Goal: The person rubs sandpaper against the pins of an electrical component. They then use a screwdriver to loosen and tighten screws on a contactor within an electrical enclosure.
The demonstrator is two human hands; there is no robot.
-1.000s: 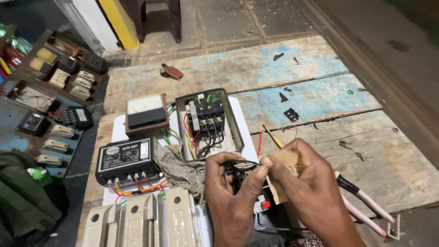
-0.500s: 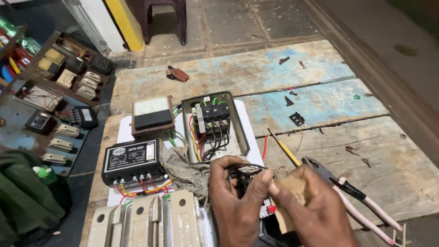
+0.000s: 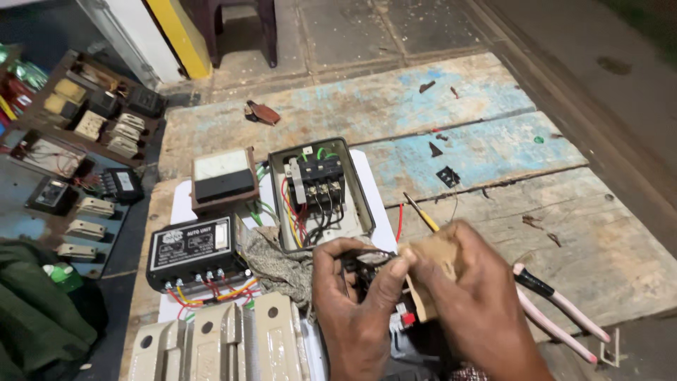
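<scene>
Both hands are bunched together low in the middle over a small black electrical part with thin wires coming off it. The left hand is curled shut around that part, thumb and fingers clamped on its near side, so it's held up off the bench. The right hand is closed too, pinching a folded scrap of brown sandpaper pressed against the right edge of the part. Just above the grip sits an open grey switch box full of red, yellow and black wires. Left of the hands there's a dirty rag, and past that a black control unit. To the right of the grip lie pliers with pink handles, and a yellow-handled screwdriver pokes out just above the right hand.
</scene>
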